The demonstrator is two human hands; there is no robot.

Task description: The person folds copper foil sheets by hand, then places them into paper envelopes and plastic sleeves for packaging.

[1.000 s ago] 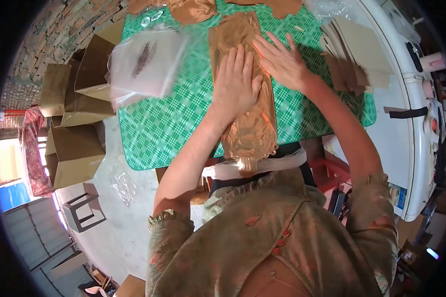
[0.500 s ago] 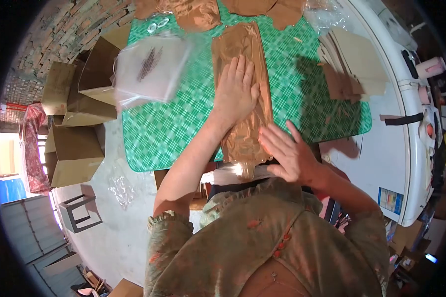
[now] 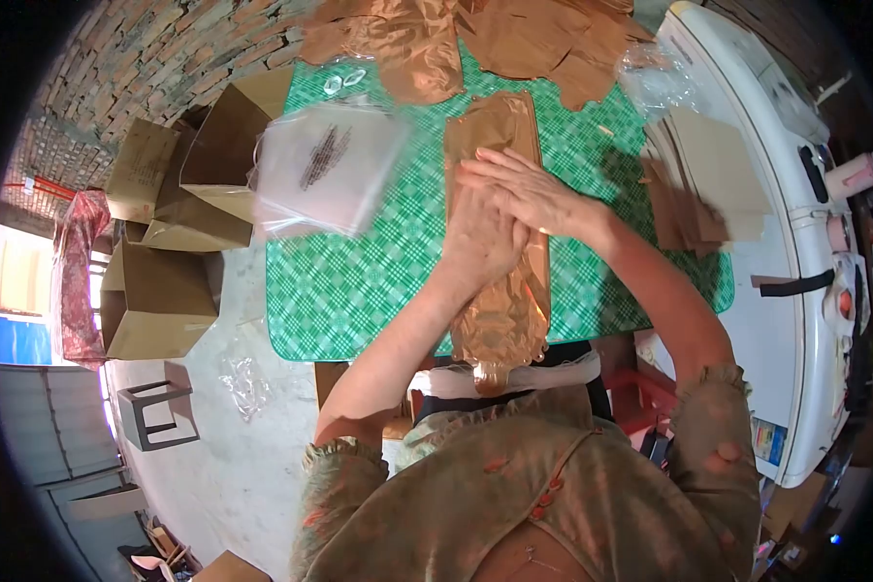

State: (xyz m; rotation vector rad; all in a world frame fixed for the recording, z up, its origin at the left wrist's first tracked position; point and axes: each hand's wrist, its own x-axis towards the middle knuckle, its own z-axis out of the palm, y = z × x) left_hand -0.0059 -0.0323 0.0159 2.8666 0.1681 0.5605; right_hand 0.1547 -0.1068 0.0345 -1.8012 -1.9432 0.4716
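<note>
A flat, folded copper-coloured foil balloon (image 3: 502, 325) lies lengthwise on the green checked table cover (image 3: 359, 291). Its narrow tail hangs over the near edge, towards my body. My left hand (image 3: 477, 238) presses flat on the middle of the foil, its fingertips partly covered. Across those fingers rests my right hand (image 3: 543, 197), stretched out flat with its fingers pointing left. Neither hand grips anything. More crinkled copper foil pieces (image 3: 417, 53) are spread along the far edge of the table.
Left on the table lies a stack of clear plastic bags (image 3: 330, 170) with dark print. Cardboard sheets (image 3: 713, 175) lie at the right, near a white refrigerator (image 3: 786, 281). Open cardboard boxes (image 3: 165, 301) and a small grey stool (image 3: 157, 415) stand on the floor at left.
My right hand has moved from the foil's lower right edge up onto my left hand. The left hand stays flat on the foil. The whole view has shifted slightly.
</note>
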